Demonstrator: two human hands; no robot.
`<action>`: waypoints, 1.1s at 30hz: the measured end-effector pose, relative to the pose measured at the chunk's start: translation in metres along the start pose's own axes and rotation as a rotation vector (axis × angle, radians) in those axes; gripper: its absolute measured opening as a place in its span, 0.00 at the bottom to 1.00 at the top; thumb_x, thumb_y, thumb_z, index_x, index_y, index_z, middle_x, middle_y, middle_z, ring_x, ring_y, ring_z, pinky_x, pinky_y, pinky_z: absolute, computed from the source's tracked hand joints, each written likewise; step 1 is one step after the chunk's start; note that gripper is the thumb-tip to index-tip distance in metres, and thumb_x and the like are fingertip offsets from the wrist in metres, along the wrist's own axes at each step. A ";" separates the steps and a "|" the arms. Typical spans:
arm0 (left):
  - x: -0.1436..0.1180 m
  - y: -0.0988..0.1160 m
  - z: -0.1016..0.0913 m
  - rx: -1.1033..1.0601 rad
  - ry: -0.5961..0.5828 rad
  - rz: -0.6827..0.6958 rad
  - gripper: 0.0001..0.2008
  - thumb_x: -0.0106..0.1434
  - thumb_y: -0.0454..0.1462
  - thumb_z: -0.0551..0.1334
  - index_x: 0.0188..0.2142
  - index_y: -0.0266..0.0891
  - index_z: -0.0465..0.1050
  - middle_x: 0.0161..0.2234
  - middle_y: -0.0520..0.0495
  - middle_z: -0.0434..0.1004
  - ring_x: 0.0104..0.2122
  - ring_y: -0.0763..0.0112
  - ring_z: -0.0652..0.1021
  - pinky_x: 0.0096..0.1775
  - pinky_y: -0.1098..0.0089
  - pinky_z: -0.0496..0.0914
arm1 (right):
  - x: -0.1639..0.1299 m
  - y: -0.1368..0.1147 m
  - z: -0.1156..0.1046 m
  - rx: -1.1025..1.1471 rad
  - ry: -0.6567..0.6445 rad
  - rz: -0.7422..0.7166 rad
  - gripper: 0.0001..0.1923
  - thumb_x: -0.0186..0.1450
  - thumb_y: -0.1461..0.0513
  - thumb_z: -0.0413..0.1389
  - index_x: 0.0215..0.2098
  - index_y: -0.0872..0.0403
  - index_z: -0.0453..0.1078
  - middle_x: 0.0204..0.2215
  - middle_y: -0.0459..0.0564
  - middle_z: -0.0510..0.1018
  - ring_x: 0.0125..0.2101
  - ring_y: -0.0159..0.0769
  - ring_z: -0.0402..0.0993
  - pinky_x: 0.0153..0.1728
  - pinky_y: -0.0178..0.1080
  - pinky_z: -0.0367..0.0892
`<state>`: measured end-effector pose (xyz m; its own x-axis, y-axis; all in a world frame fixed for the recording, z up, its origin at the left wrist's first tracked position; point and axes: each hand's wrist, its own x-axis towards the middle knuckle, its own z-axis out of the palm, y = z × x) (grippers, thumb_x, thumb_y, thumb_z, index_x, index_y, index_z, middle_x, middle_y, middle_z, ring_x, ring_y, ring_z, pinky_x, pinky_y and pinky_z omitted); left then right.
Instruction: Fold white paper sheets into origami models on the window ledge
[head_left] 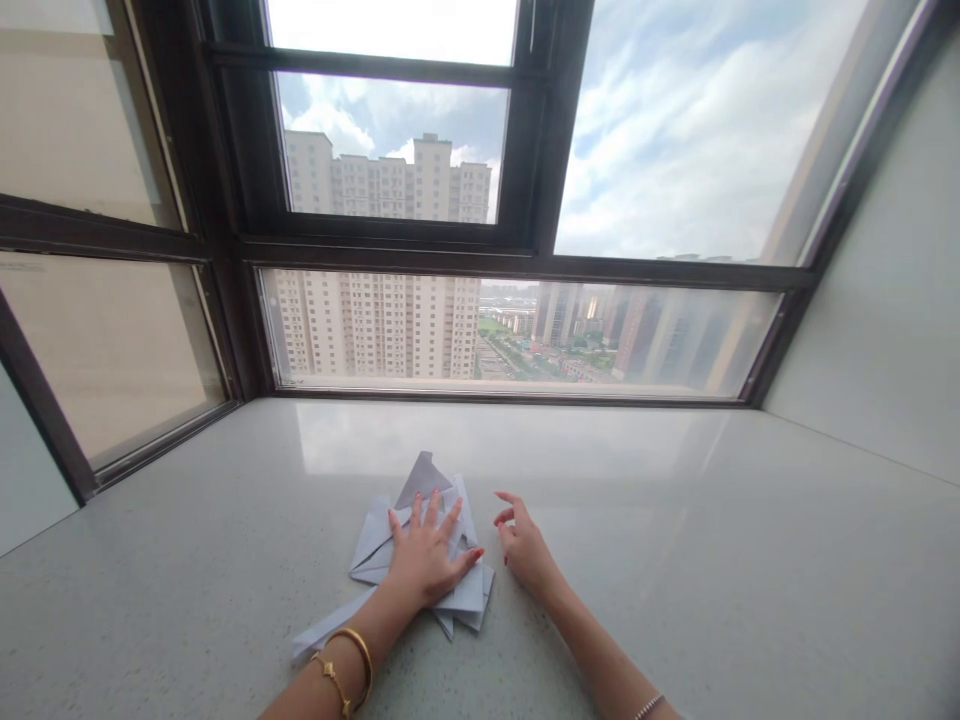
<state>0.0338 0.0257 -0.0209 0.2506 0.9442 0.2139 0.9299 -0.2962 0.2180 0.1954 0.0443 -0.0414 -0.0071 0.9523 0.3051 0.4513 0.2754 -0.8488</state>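
Note:
My left hand [426, 555] lies with fingers spread across a folded paper piece [373, 548], pressing it flat against the pale speckled sill [645, 560]. The paper is white to light grey, with several overlapping layers and pointed corners. A greyer flap [422, 478] sticks up beyond my fingertips, and a long narrow paper strip [324, 626] reaches out at the lower left beneath my wrist. My palm hides the paper's middle. Just to the right, my right hand [525, 548] is apart from the paper, index finger extended and the others loosely bent, with nothing visible in it.
A dark window frame [405, 255] rises behind the sill, with tall buildings [390, 320] outside. Side window panes [112, 350] stand at the left, and a white wall [885, 330] borders the right.

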 end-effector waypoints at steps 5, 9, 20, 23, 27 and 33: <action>-0.002 -0.017 -0.006 0.048 -0.010 -0.007 0.30 0.53 0.57 0.44 0.54 0.52 0.53 0.59 0.44 0.47 0.56 0.44 0.48 0.46 0.35 0.41 | 0.000 -0.002 0.001 0.063 -0.021 0.051 0.21 0.54 0.67 0.41 0.46 0.52 0.52 0.29 0.44 0.63 0.13 0.24 0.59 0.14 0.29 0.59; -0.004 -0.038 -0.014 0.082 -0.048 -0.045 0.31 0.53 0.58 0.42 0.54 0.53 0.53 0.58 0.44 0.49 0.56 0.46 0.48 0.46 0.35 0.41 | 0.001 -0.001 0.003 0.088 -0.023 0.066 0.21 0.53 0.67 0.43 0.46 0.54 0.53 0.28 0.44 0.63 0.13 0.24 0.58 0.14 0.30 0.59; 0.000 -0.101 -0.035 0.144 -0.079 -0.192 0.26 0.56 0.55 0.43 0.53 0.55 0.53 0.59 0.46 0.48 0.56 0.48 0.50 0.45 0.35 0.44 | 0.003 0.001 0.004 0.055 -0.017 0.049 0.22 0.52 0.69 0.44 0.47 0.56 0.55 0.28 0.46 0.66 0.14 0.25 0.58 0.17 0.32 0.58; 0.000 -0.115 -0.043 0.154 -0.079 -0.216 0.26 0.56 0.55 0.44 0.53 0.56 0.54 0.58 0.47 0.48 0.56 0.48 0.51 0.45 0.36 0.46 | 0.003 0.001 0.004 0.045 -0.022 0.047 0.23 0.52 0.69 0.44 0.47 0.57 0.54 0.28 0.47 0.66 0.14 0.25 0.58 0.18 0.32 0.59; -0.004 -0.133 -0.053 0.165 -0.097 -0.206 0.25 0.57 0.53 0.44 0.53 0.54 0.55 0.58 0.45 0.51 0.55 0.47 0.52 0.44 0.36 0.49 | 0.003 0.001 0.004 0.037 -0.022 0.027 0.23 0.52 0.70 0.44 0.47 0.57 0.55 0.29 0.47 0.67 0.15 0.25 0.59 0.18 0.32 0.59; -0.004 -0.146 -0.060 0.225 -0.013 -0.150 0.24 0.58 0.51 0.45 0.51 0.50 0.59 0.56 0.44 0.55 0.55 0.47 0.54 0.46 0.36 0.47 | 0.003 0.002 0.006 0.035 0.007 0.023 0.22 0.52 0.70 0.44 0.46 0.56 0.57 0.28 0.46 0.68 0.15 0.25 0.60 0.18 0.31 0.59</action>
<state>-0.1190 0.0560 0.0032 0.1077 0.9772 0.1829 0.9930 -0.1147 0.0286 0.1904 0.0489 -0.0446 0.0096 0.9576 0.2880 0.4194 0.2576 -0.8705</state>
